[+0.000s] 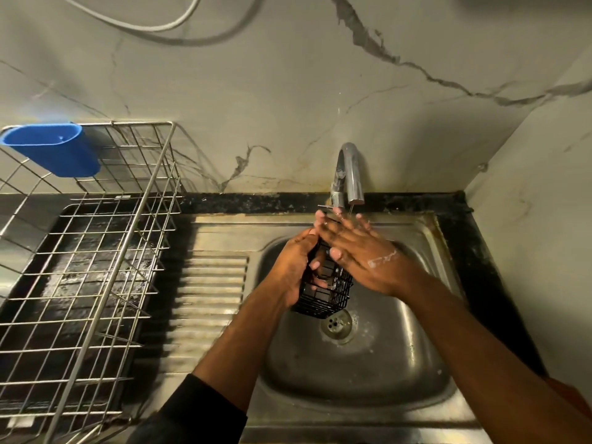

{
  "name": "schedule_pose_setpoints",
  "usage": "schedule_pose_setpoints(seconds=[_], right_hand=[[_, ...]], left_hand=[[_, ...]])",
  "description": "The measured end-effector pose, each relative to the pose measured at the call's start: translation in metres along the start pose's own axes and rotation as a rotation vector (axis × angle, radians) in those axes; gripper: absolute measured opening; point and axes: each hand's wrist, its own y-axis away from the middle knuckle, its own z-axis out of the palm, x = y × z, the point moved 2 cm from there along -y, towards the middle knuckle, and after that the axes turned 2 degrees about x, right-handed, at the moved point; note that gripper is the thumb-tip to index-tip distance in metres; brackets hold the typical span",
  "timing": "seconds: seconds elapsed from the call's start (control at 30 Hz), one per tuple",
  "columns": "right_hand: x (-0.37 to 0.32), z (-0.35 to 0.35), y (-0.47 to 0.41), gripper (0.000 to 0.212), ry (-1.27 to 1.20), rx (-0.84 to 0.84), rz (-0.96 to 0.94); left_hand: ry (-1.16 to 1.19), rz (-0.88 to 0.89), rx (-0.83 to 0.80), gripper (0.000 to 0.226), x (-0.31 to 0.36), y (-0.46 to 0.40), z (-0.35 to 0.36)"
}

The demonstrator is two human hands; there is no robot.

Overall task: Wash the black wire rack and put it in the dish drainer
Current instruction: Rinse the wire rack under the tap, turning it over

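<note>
A small black wire rack [326, 293] hangs over the steel sink basin [400, 363], just under the tap [350, 174]. My left hand [294, 264] grips its left side, fingers curled through the wires. My right hand [362, 251] lies flat on the rack's upper right side with fingers straight, wet and with a little foam on its back. A thin trickle of water falls from the spout onto my fingers. The metal dish drainer [96, 251] stands to the left on a black tray.
A blue plastic cup [54, 149] hangs on the drainer's back left corner. The ribbed draining board [208, 299] lies between drainer and basin. The drain [336, 323] sits below the rack. Marble wall rises behind and at the right.
</note>
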Motion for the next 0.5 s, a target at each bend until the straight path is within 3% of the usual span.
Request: schedule_pose_setpoints(seconds=[0.07, 0.2, 0.33, 0.43, 0.5], right_hand=[[-0.005, 0.005, 0.005, 0.055, -0.099, 0.023, 0.038], [0.016, 0.007, 0.008, 0.053, -0.254, 0.188, 0.380], [0.021, 0.012, -0.011, 0.025, -0.514, 0.481, 0.418], [0.024, 0.016, -0.039, 0.018, -0.706, 0.379, 0.478], [0.024, 0.017, -0.055, 0.016, -0.508, 0.310, 0.419]], left_hand=[[0.004, -0.003, 0.036, 0.029, -0.001, -0.003, 0.001], [-0.075, 0.039, 0.083, 0.031, -0.004, -0.005, 0.002], [-0.298, 0.079, 0.130, 0.032, -0.010, -0.009, -0.002], [-0.350, 0.080, 0.134, 0.031, -0.015, -0.008, -0.005], [-0.341, 0.060, 0.138, 0.030, -0.018, -0.008, -0.008]])
